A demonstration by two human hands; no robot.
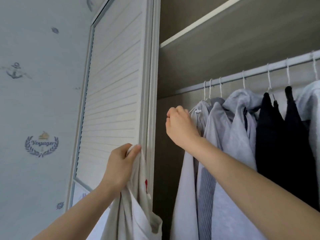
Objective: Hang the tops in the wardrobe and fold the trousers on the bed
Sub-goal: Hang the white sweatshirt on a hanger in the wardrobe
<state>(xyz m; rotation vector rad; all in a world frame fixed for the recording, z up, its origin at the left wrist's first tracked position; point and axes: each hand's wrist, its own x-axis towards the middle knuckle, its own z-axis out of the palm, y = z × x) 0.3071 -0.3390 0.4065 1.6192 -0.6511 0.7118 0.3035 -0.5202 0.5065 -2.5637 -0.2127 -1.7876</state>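
Note:
My left hand point(121, 165) grips the upper edge of a white top point(136, 210) with a small red mark, which hangs down in front of the wardrobe's door frame. My right hand point(180, 125) is raised inside the open wardrobe with its fingers curled at the left end of a white hanger point(197, 110); what exactly they pinch is hidden. That hanger carries a light grey garment point(200, 122) at the left end of the rail point(256, 74).
Several grey, white and black garments point(270, 135) hang on white hangers along the rail. A shelf point(199, 23) runs above it. A white slatted sliding door point(114, 94) stands to the left, beside a wall with nautical wallpaper point(41, 146).

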